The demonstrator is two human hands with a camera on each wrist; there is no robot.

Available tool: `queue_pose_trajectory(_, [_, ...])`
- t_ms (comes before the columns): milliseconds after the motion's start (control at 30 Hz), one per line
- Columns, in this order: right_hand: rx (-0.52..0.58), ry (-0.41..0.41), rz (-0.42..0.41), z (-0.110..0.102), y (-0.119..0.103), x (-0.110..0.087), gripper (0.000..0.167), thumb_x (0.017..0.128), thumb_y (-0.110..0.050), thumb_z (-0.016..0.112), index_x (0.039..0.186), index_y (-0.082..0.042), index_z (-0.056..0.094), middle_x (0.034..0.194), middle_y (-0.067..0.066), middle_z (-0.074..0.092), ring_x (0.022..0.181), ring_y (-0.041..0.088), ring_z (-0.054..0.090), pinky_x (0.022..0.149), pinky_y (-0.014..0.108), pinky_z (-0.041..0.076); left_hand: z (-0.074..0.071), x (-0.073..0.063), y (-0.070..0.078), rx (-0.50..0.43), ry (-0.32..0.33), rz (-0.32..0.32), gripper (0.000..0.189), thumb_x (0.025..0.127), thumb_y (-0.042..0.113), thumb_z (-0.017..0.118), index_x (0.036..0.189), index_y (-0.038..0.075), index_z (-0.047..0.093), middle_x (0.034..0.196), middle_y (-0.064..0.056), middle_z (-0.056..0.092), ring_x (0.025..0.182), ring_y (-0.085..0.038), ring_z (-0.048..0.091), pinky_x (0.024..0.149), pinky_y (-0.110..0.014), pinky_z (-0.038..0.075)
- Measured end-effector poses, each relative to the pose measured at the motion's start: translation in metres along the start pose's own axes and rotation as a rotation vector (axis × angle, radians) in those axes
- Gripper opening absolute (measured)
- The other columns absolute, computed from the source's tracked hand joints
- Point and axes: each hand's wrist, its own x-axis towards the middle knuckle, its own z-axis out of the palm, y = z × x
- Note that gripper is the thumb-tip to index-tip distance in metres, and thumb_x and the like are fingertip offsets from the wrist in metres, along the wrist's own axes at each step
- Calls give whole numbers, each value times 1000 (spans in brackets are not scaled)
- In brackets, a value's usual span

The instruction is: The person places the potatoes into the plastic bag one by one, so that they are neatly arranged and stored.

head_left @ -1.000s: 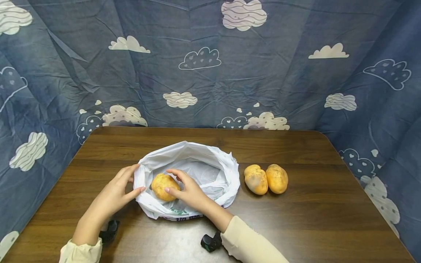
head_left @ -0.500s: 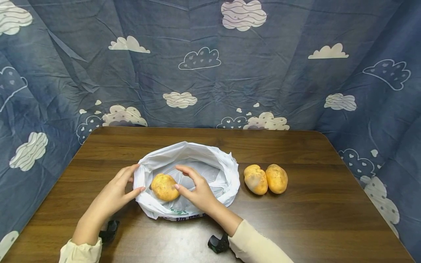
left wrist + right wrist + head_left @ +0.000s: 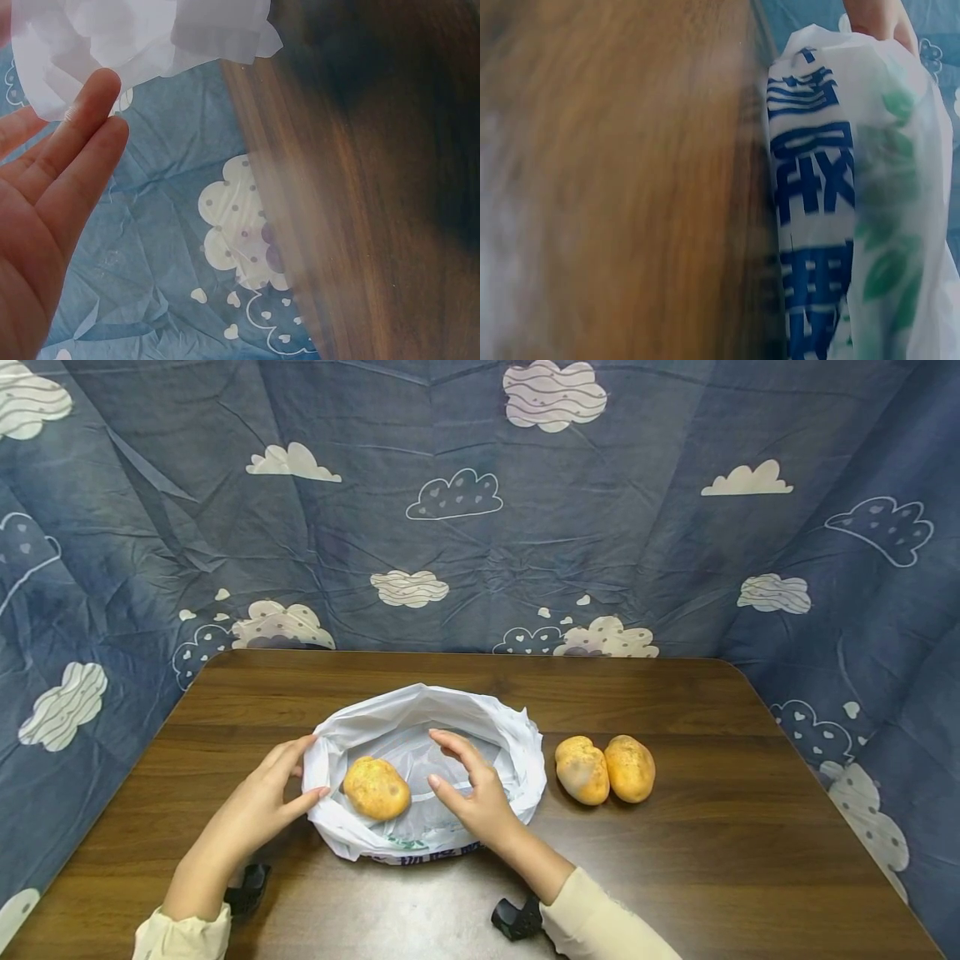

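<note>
A white plastic bag (image 3: 429,702) sits with its mouth spread wide, and one yellow potato (image 3: 377,787) lies inside at the left. My left hand (image 3: 258,797) is at the bag's left rim, thumb and fingers apart and touching the plastic. In the left wrist view its straight fingers (image 3: 90,120) lie against the bag. Over the right part of the bag's mouth, my right hand (image 3: 478,793) holds nothing, thumb and fingers spread. Blue lettering and green leaves mark the near side of the bag (image 3: 817,180) in the right wrist view.
Two more potatoes, one with a greyish patch (image 3: 582,771) and one plain (image 3: 631,768), lie side by side right of the bag. The brown wooden table (image 3: 712,860) ends at a blue cloud-print curtain (image 3: 637,552) behind.
My right hand has let go of the potato and moved right, away from it. The potato stays in the bag's left part. My left hand has kept its place at the rim.
</note>
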Motion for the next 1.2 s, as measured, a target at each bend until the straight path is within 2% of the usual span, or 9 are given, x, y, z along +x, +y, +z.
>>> queue_pose_trajectory(433, [-11,41,-18,-20,2,-6,48,72,16,58,117,17,43,117,31,47,112,29,45,95,36,34,1,0,-2,7,-2,10,66,75,10,72,129,-4,38,118,-19,46,84,-24,58,69,-42,47])
queue_pose_trajectory(633, [5,61,-34,-28,6,-10,47,72,15,57,116,18,42,119,27,48,115,29,44,96,36,34,1,0,-3,6,-1,9,66,75,10,72,129,-3,38,119,-19,45,85,-24,58,69,-42,47])
queue_pose_trajectory(967, [30,101,-99,-45,12,-16,46,72,15,53,115,22,40,114,38,43,115,30,42,97,34,32,1,0,-3,3,-7,7,65,76,12,72,130,-3,38,119,-18,45,85,-24,58,70,-42,46])
queue_pose_trajectory(1200, [16,124,-61,-60,12,-21,45,73,18,52,116,22,39,116,38,42,114,31,42,97,36,31,1,0,-3,1,-11,3,65,76,12,72,130,-3,37,120,-19,45,86,-25,58,71,-42,46])
